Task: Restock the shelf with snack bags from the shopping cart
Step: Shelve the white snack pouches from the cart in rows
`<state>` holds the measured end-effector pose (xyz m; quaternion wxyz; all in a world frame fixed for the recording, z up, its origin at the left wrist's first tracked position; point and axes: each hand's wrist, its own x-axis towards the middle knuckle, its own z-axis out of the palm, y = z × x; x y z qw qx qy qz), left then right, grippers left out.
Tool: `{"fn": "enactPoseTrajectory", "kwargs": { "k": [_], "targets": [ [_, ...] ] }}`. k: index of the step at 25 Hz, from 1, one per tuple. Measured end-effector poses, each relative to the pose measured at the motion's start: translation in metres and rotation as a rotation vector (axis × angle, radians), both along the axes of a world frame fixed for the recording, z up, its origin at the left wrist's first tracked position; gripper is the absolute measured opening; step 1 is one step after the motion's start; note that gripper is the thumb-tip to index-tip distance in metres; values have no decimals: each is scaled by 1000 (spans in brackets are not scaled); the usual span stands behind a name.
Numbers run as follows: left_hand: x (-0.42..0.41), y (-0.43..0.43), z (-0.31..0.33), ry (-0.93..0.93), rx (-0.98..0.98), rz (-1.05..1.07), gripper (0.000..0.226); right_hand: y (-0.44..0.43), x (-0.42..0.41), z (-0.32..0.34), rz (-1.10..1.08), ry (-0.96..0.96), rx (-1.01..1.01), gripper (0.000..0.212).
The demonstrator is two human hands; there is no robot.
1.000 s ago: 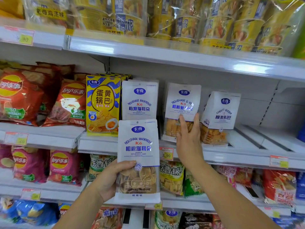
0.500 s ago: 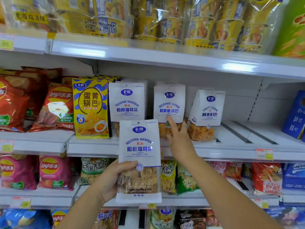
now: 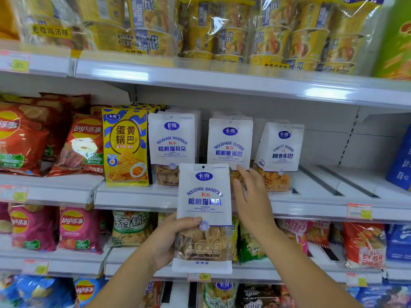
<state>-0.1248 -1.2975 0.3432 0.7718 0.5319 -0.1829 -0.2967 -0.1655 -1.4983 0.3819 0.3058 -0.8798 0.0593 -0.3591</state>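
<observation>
My left hand (image 3: 165, 240) grips a white K6 snack bag (image 3: 204, 196) by its lower left side and holds it upright in front of the middle shelf (image 3: 138, 196). Behind it on that shelf stand a matching K6 bag (image 3: 171, 141), a K3 bag (image 3: 230, 143) and a K2 bag (image 3: 281, 147). My right hand (image 3: 251, 201) is raised just right of the held bag with fingers straight, its fingertips near the bottom of the K3 bag. The shopping cart is out of view.
A yellow guoba bag (image 3: 125, 145) and red Lay's bags (image 3: 84, 145) stand left of the white bags. Bare shelf with dividers (image 3: 329, 185) lies to the right. Cup-noodle packs (image 3: 222, 30) fill the upper shelf, more snack bags (image 3: 131, 227) the lower shelves.
My right hand has drawn back and down from the K3 bag toward me. The held K6 bag stays in my left hand, and the view has shifted slightly.
</observation>
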Motion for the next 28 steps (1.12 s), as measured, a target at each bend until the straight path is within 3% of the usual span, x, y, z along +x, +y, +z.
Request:
{"fn": "enactPoseTrajectory", "kwargs": {
  "k": [3,6,9,11,13,14,17,20,22,24,26,28],
  "targets": [
    [0,-7,12,-41,-30,31,47,9,-14,-3,39,-31,176,54],
    [3,-13,21,-89,-39,75,42,11,-16,-2,20,-78,123,48],
    [13,-3,23,-65,-112,156,47,23,-8,1,68,-237,-164,37],
    [23,16,25,-53,-176,216,37,32,11,6,138,-185,-438,37],
    [36,42,28,-59,-215,286,14,45,35,11,192,-77,-702,42],
    [43,56,30,-73,-232,323,19,53,47,14,217,-57,-794,48],
    [58,90,30,-90,-213,375,16,71,73,13,191,-4,-869,62],
    [68,103,20,-106,-158,321,79,75,89,6,21,60,-919,60],
    [71,102,15,-90,-134,285,93,76,93,5,-12,139,-911,63],
    [71,95,14,-89,-120,255,86,78,88,7,52,121,-854,62],
    [66,85,19,-107,-112,204,74,84,69,10,194,62,-531,51],
    [56,71,27,-90,-134,132,47,93,39,16,333,-9,-23,36]
  ]
}}
